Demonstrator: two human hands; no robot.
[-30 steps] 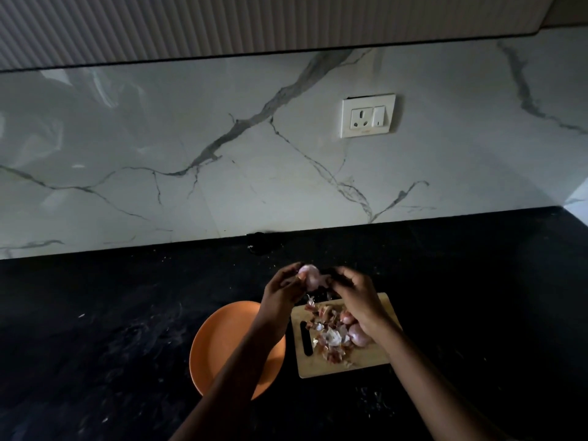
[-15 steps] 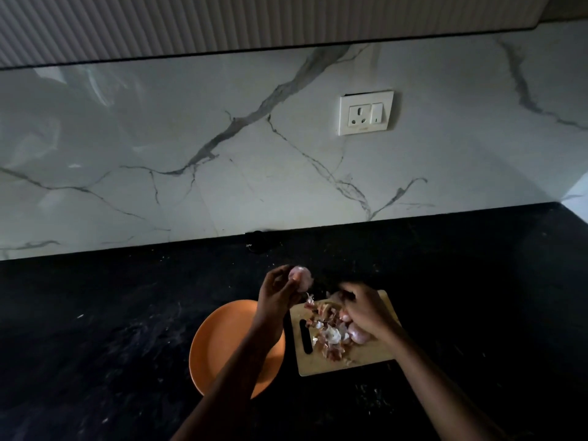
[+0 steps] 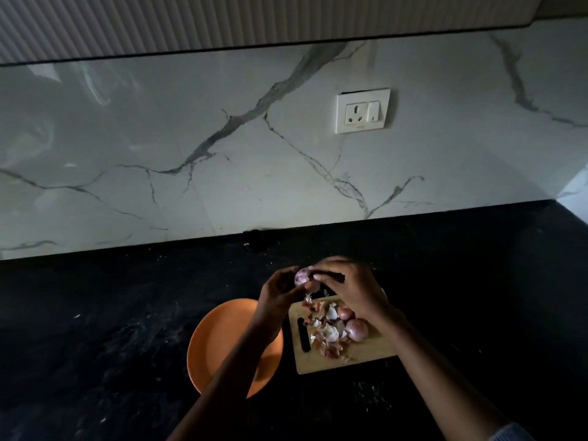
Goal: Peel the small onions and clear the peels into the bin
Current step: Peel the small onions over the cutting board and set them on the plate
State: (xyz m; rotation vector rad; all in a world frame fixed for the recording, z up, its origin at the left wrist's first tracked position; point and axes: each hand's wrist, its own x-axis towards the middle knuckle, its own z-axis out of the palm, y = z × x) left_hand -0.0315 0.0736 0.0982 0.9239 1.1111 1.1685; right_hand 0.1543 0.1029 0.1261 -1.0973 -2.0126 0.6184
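Observation:
My left hand holds a small purplish onion up above the far edge of a wooden chopping board. My right hand reaches over from the right, and its curled fingertips pinch at the onion's top. A strip of peel hangs below the onion. On the board lies a heap of loose peels with two more small onions at its right side. The light is dim, and no bin is in view.
An orange plate sits on the black counter just left of the board, partly under my left forearm. A marble wall with a socket rises behind. A small dark object stands at the wall's foot.
My right hand had dropped toward the board half a second ago and has come back up to the onion. The left hand kept the onion raised.

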